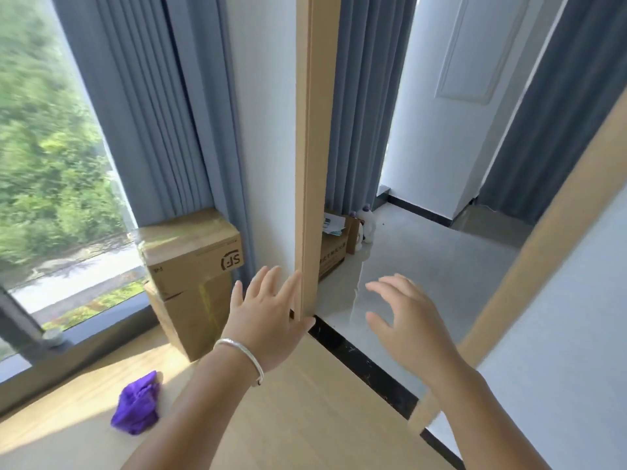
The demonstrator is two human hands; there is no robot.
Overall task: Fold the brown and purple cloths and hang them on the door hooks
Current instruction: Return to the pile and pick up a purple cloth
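A crumpled purple cloth lies on the wooden floor at the lower left, near the window. My left hand, with a silver bangle on its wrist, is held out with spread fingers in front of the wooden door frame post. My right hand hovers over the doorway threshold, fingers relaxed and slightly bent, holding nothing. No brown cloth and no door hooks are in view. A white door edge with wooden trim runs along the right side.
Two stacked cardboard boxes stand against the grey curtain beside the window. Beyond the black threshold strip, a tiled room holds another box and a white bottle.
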